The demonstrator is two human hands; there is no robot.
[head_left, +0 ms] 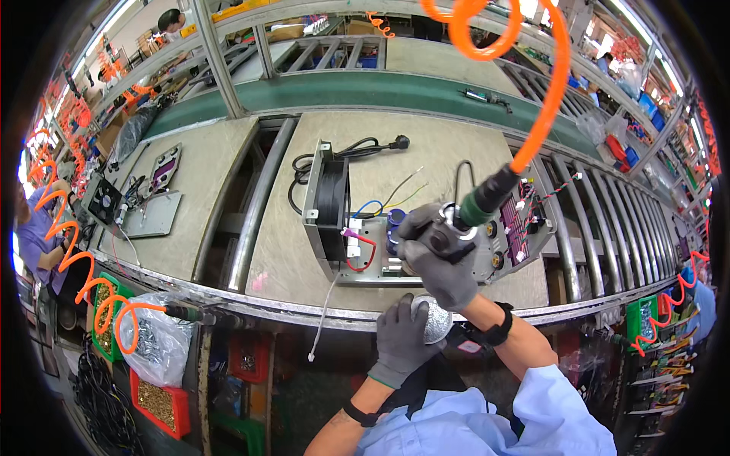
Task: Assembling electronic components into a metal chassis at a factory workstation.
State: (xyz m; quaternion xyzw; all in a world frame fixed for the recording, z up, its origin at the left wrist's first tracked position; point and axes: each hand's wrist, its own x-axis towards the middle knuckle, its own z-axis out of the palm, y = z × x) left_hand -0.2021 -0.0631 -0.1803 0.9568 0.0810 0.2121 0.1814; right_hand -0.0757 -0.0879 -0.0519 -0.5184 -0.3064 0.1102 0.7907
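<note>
My gloved right hand [447,262] is wrapped around a green and black air screwdriver [485,201], which tilts over an open metal chassis [544,242]. The driver's tip is hidden behind the hand. Below the chassis's near edge, my gloved left hand [399,342] grips a small silvery round dish [436,323]; its contents cannot be made out. At the chassis's left end stands a black fan [332,201] in a metal bracket. Red, blue and yellow wires and a blue cylindrical part [395,226] sit inside it, with a purple circuit board [518,228] at the right.
A black power cord [365,146] lies behind the chassis. An orange hose [559,83] rises from the driver. Roller conveyors [608,220] flank the work board. Green and red bins [180,414] of small parts hang at lower left. Another person [44,220] works at far left.
</note>
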